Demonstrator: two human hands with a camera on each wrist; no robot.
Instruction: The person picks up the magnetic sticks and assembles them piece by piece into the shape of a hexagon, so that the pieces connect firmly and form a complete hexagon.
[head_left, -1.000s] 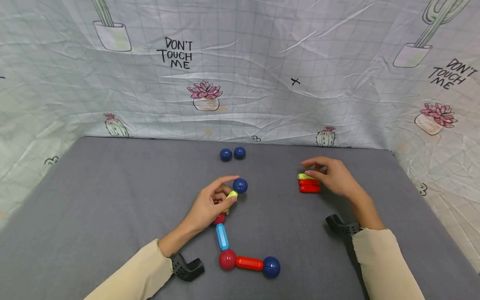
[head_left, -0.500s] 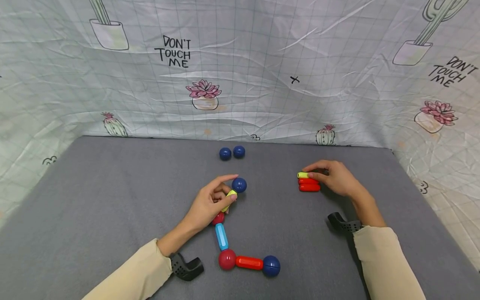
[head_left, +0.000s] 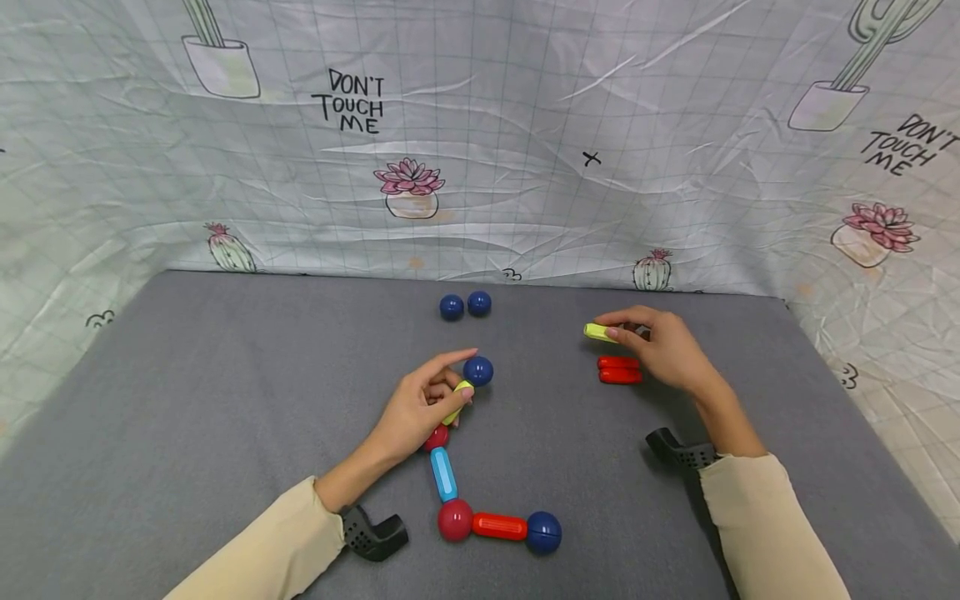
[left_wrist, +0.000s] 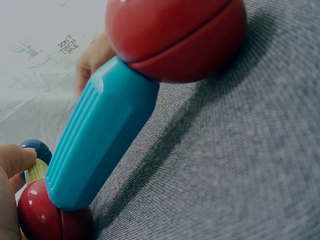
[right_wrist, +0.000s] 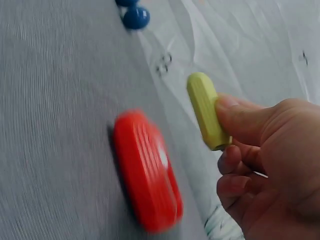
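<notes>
My left hand (head_left: 416,408) pinches a yellow rod (head_left: 458,402) that joins a blue ball (head_left: 478,371) to a red ball (head_left: 437,437). From that red ball a light-blue rod (head_left: 443,475) runs to a second red ball (head_left: 455,520), then a red rod (head_left: 499,526) and a blue ball (head_left: 543,532). On the right, my right hand (head_left: 667,346) holds another yellow rod (right_wrist: 207,111) between thumb and fingers, lifted off the table. Two loose red rods (head_left: 619,370) lie side by side just in front of that hand.
Two loose blue balls (head_left: 465,306) sit near the back of the grey table (head_left: 300,358). A patterned white cloth (head_left: 510,208) rises behind it and along both sides. Black wrist devices (head_left: 372,537) are worn on both forearms.
My right hand has taken hold of the yellow rod beside the red rods and lifted it up and slightly leftward. The left hand and the joined pieces stay almost still.
</notes>
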